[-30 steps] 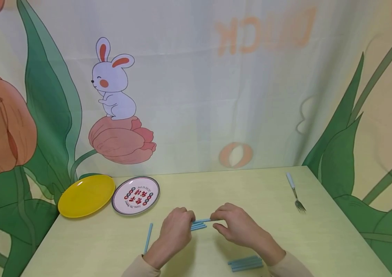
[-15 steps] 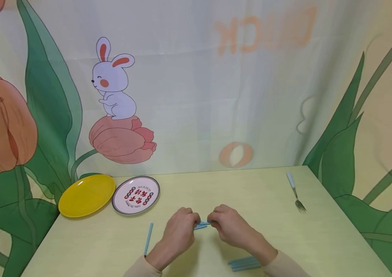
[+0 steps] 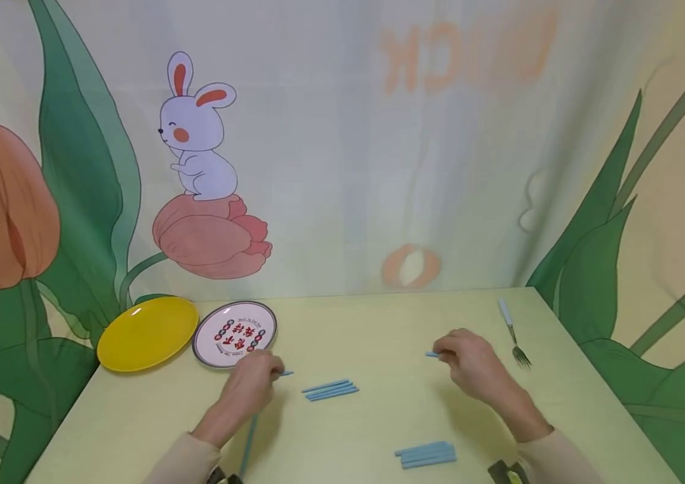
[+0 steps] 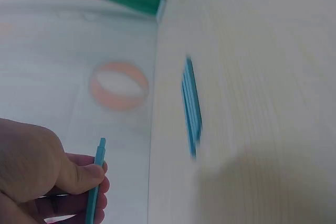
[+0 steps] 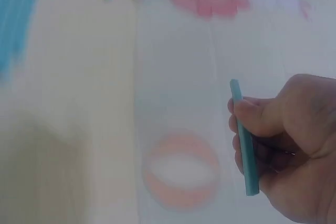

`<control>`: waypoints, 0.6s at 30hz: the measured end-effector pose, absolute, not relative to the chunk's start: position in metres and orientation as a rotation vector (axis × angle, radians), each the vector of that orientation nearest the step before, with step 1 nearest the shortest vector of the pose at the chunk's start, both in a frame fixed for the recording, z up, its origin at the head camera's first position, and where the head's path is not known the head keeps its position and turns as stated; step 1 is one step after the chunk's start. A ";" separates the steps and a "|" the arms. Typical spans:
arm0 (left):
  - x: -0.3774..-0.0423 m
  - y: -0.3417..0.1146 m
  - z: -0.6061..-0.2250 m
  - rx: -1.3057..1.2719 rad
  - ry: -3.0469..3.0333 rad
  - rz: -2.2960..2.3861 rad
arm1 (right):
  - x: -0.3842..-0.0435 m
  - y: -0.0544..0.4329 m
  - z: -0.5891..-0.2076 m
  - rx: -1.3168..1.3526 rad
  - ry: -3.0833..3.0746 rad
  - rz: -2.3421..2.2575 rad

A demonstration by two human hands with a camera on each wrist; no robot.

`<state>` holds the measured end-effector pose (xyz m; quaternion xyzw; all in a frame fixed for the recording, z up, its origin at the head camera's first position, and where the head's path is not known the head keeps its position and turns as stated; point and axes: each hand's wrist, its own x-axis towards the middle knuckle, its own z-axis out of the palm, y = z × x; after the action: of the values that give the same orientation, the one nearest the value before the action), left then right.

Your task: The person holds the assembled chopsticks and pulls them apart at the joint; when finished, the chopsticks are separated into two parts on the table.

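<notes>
My left hand (image 3: 251, 383) pinches a thin blue stick (image 4: 99, 157) between thumb and fingers, close to the white printed plate (image 3: 206, 353). In the left wrist view, this stick ends in a narrower tip. Over on the right, my right hand (image 3: 472, 363) holds another blue stick (image 5: 247, 156), its thumb pressed along the side. Between the hands, several blue sticks (image 3: 331, 390) lie side by side on the table. A second bundle of blue sticks (image 3: 427, 455) lies nearer the front edge, and one lone stick (image 3: 248, 444) is beside my left forearm.
A yellow plate (image 3: 147, 335) sits at the table's back left, left of the white plate. On the right lies a fork (image 3: 513, 334) with a pale handle. A printed curtain (image 3: 330, 168) hangs behind the table (image 3: 366, 336).
My hands were together over the middle sticks; they have moved wide apart, left toward the white plate and right toward the fork. Each now carries a stick. The view has shifted slightly.
</notes>
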<state>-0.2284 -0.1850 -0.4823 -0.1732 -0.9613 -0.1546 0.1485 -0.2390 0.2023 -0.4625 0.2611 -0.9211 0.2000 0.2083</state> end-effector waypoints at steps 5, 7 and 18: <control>-0.233 -0.162 -0.486 -0.630 -2.740 -0.531 | -0.229 0.178 -0.473 0.955 -2.546 0.638; -0.234 -0.156 -0.487 -0.590 -2.732 -0.521 | -0.227 0.176 -0.476 0.928 -2.525 0.640; -0.238 -0.144 -0.485 -0.600 -2.770 -0.582 | -0.227 0.175 -0.473 0.944 -2.493 0.603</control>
<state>-0.2384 -0.1441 -0.4848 -0.2058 -0.9500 -0.1997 0.1239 -0.2271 0.1746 -0.4731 0.3383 -0.8932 0.2159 0.2029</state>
